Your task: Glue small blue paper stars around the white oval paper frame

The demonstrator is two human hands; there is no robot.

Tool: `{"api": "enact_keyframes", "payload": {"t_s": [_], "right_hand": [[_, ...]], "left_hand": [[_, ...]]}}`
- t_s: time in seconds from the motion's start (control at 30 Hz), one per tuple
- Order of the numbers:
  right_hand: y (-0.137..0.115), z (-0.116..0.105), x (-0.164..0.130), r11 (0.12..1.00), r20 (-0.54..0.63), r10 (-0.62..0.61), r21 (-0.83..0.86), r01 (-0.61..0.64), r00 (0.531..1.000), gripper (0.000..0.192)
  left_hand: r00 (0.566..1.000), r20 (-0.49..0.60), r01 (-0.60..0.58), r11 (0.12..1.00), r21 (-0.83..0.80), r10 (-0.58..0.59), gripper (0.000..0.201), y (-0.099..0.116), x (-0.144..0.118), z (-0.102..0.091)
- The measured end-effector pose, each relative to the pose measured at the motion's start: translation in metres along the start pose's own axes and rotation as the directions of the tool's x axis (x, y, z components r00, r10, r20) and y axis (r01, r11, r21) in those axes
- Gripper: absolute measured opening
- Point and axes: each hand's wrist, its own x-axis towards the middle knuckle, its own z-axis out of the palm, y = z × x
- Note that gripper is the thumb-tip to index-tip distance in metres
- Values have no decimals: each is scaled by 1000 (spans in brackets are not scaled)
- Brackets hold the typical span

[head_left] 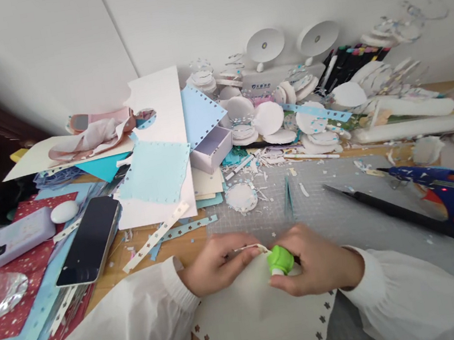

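A white paper sheet [256,321] with star-shaped holes punched along its edges lies at the near edge of the table. My left hand [214,265] pinches the sheet's top edge between thumb and fingers. My right hand [316,259] grips a small green hole punch [280,259] that sits on the same edge, right beside the left fingertips. Both arms wear white sleeves.
A grey cutting mat [346,208] lies under the work. A blue glue gun [448,188] rests at the right, a black phone [88,239] and a lilac one [15,234] at the left. Punched paper sheets, strips, white discs and scraps crowd the back.
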Motion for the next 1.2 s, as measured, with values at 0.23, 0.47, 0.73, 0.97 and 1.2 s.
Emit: {"api": "enact_keyframes", "payload": {"t_s": [0.23,0.47,0.73,0.97,1.2], "right_hand": [[4,9,0,989,-6,-122,88,122,992,38],[7,14,1,974,-61,-209,76,213,976,36],[4,14,2,959,-77,-232,151,241,970,32],[1,17,4,957,-121,-235,142,251,964,29],[2,18,4,967,-91,-236,78,243,968,31]], "left_hand": [[999,31,-16,1000,12,16,25,3,0,1],[998,60,-13,1000,-8,14,26,2,-1,2],[991,133,58,975,-214,-30,34,3,1,-2],[991,133,23,992,-122,-7,55,0,5,2],[992,113,-35,984,-175,55,51,-4,2,2]]}}
